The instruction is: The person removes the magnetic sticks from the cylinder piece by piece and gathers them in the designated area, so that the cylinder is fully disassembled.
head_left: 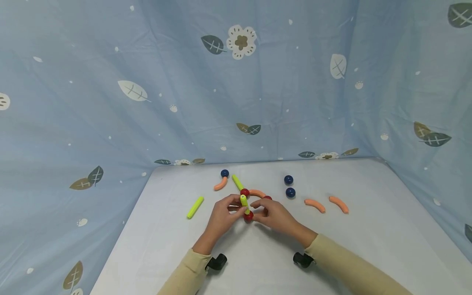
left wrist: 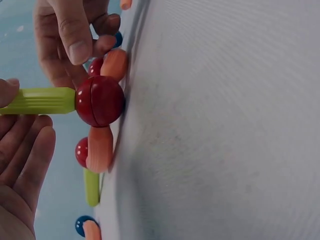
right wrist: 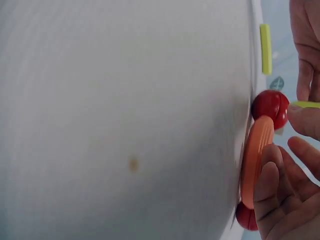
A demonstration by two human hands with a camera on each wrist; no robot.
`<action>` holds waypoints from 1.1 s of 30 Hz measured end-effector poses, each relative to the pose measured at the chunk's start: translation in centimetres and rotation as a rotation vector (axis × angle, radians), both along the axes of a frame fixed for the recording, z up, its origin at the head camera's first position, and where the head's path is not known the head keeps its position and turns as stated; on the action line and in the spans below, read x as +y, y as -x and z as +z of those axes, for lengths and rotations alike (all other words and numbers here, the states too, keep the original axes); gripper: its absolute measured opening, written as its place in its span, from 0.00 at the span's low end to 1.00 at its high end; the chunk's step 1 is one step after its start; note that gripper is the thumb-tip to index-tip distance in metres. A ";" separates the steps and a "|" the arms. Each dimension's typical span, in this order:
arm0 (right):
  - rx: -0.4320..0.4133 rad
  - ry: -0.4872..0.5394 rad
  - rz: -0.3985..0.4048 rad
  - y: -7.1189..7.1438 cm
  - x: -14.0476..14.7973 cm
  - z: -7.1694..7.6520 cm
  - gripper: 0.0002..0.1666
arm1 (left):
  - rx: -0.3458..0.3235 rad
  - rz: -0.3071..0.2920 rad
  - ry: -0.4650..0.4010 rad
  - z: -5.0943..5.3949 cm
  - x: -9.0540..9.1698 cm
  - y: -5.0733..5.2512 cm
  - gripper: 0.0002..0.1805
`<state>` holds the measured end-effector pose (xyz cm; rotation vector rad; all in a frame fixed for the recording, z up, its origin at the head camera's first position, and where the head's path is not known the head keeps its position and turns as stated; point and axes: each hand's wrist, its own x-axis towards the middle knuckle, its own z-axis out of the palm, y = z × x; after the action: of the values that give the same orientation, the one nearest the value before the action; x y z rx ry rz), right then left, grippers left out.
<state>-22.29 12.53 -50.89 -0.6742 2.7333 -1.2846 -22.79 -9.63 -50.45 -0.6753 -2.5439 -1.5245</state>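
My left hand [head_left: 223, 215] pinches a yellow-green ribbed stick [head_left: 244, 203], its lower end in the nearest red ball [head_left: 248, 216]. In the left wrist view the stick [left wrist: 47, 101] meets the split red ball [left wrist: 101, 101]. My right hand [head_left: 274, 216] grips an orange curved stick [right wrist: 257, 155] beside that ball, thumb on its outer side; the right wrist view shows it between two red balls. Another red ball [head_left: 245, 192] joins a second curved orange stick [head_left: 257, 193] and a yellow-green stick [head_left: 237, 182] lying on the table. My right fingers partly hide the joined pieces.
On the white table [head_left: 155, 246], a loose yellow-green stick [head_left: 195, 207] lies at left. A blue ball [head_left: 225, 173] touches an orange stick [head_left: 221, 183] at back. Two blue balls [head_left: 290, 192] and two orange sticks [head_left: 315, 205] lie to the right. A patterned curtain [head_left: 236, 90] hangs behind.
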 end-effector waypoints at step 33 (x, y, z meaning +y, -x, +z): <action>0.010 -0.131 -0.037 0.4 -1.6 -0.4 0.17 | 0.048 0.123 -0.024 -0.2 0.3 0.1 0.10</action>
<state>-22.64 10.93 -51.30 -0.6226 2.8205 -1.0989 -22.91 -9.30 -50.63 -0.5357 -2.4776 -1.4787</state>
